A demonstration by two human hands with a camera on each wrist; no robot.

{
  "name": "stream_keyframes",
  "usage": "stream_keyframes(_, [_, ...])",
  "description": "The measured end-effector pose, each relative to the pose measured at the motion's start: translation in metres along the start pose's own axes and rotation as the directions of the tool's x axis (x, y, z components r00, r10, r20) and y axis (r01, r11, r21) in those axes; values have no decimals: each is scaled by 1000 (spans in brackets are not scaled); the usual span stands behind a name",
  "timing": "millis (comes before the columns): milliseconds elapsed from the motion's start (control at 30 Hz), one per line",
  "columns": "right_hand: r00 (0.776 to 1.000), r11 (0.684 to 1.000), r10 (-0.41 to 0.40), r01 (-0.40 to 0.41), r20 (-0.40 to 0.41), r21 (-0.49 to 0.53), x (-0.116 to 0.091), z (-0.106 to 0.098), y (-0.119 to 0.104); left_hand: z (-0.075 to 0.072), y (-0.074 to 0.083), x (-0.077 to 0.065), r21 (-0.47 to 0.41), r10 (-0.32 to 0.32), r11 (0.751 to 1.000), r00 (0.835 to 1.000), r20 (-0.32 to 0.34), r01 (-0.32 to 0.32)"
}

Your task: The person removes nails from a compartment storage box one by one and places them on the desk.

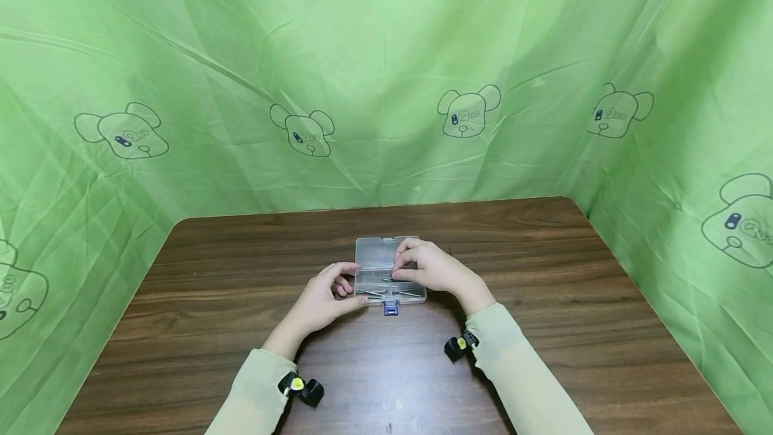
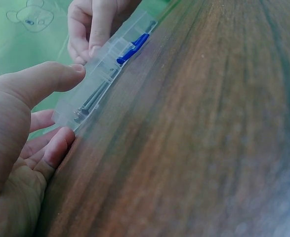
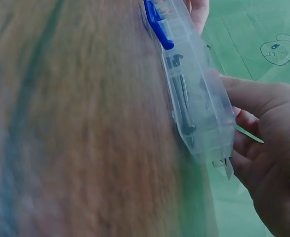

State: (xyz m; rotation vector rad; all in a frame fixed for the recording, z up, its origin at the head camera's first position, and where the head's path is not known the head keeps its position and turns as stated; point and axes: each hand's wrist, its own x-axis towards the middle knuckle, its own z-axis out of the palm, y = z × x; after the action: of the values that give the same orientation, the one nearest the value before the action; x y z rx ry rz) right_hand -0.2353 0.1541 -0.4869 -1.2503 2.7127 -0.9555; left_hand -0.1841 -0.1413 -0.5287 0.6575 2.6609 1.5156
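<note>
A clear plastic box [image 1: 362,278] with a blue latch [image 1: 390,308] lies on the table, its lid [image 1: 374,252] folded back. Long thin metal nails [image 2: 91,100] lie in its front compartments. My left hand [image 1: 326,295] grips the box's left end, thumb at the front corner and fingers along the side. Over the right half of the box, my right hand [image 1: 431,267] has its thumb and fingertips brought together down in the rear compartment. A small metal nail [image 1: 386,280] shows at those fingertips, mostly hidden by them. In the right wrist view the box wall covers the thumb tip.
The box stands on a brown wood-grain table [image 1: 513,240]. Green cloth [image 1: 386,39] with printed bear heads hangs behind the table and at both sides. A small dark thin thing [image 1: 449,251] shows just behind the right hand.
</note>
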Motion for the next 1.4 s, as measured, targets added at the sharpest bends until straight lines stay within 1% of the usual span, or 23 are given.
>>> stream_keyframes(167, [1000, 1000, 4, -4, -20, 25, -2, -5, -2, 0, 0, 0, 6, 9, 1000, 1000, -2, -9])
stream_keyframes(433, [999, 998, 19, -16, -41, 62, -4, -13, -2, 0, 2, -1, 13, -8, 1000, 1000, 0, 8])
stream_keyframes(700, [997, 993, 74, -70, -38, 100, -7, -20, -2, 0, 1, -2, 13, -9, 1000, 1000, 1, 9])
stream_keyframes(967, [997, 992, 70, -65, -39, 105, -11, -25, -3, -1, 2, -2, 9, -11, 1000, 1000, 4, 11])
stream_keyframes(1133, [994, 988, 95, -88, -47, 123, -13, -27, 0, -1, 1, -3, 6, -19, 1000, 1000, 0, 19])
stream_keyframes(1267, [990, 983, 122, -110, -76, 146, -19, -34, 5, -1, 1, -2, 14, -17, 1000, 1000, 4, 17])
stream_keyframes(1400, [978, 975, 166, -145, -123, 169, -29, -46, 12, 1, 1, -2, 19, -22, 1000, 1000, 5, 22])
